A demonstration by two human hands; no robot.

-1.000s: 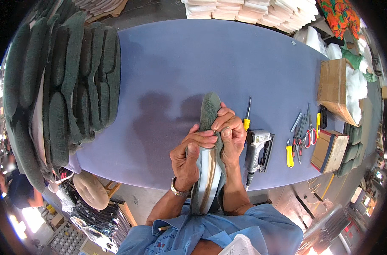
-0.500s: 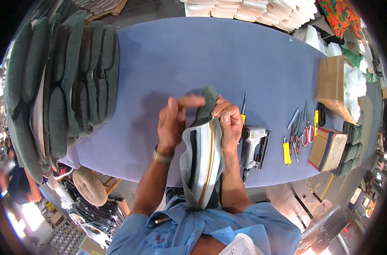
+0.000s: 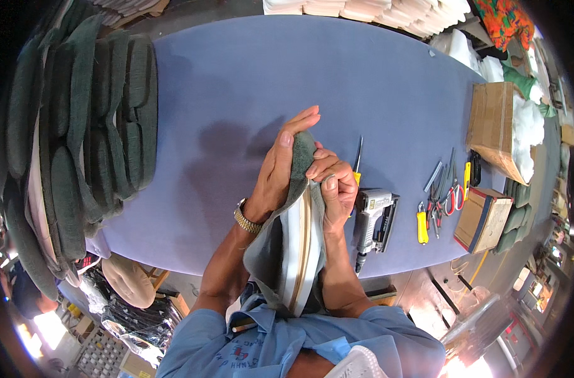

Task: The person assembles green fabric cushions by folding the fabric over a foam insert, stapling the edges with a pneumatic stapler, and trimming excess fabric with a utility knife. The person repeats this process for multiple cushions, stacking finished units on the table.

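A long dark green fabric-covered padded piece (image 3: 303,151) stands out from my body, its far tip rounded. Its underside is open, with white layers and a tan strip (image 3: 304,239) running along the middle. The loose fabric edge (image 3: 262,258) spreads out on the left. My right hand (image 3: 334,183) is closed on the piece near its tip, thumb and fingers pinching the fabric edge. Flat along the tip's left side lies my left hand (image 3: 281,160), its fingers stretched out past the end. A metal-banded watch is on my left wrist.
A staple gun (image 3: 376,220) lies right of my right arm, beside a screwdriver (image 3: 359,160). Farther right are red-handled scissors (image 3: 454,195), pliers and yellow-handled tools (image 3: 422,227). Dark green padded pieces (image 3: 98,126) are stacked at left. Cardboard boxes (image 3: 488,116) stand along the blue table's (image 3: 388,94) right edge.
My left hand has moved from beside the tip to lie flat along it, fingers now pointing away. My right hand keeps its grip. The loose fabric edge has swung out leftward.
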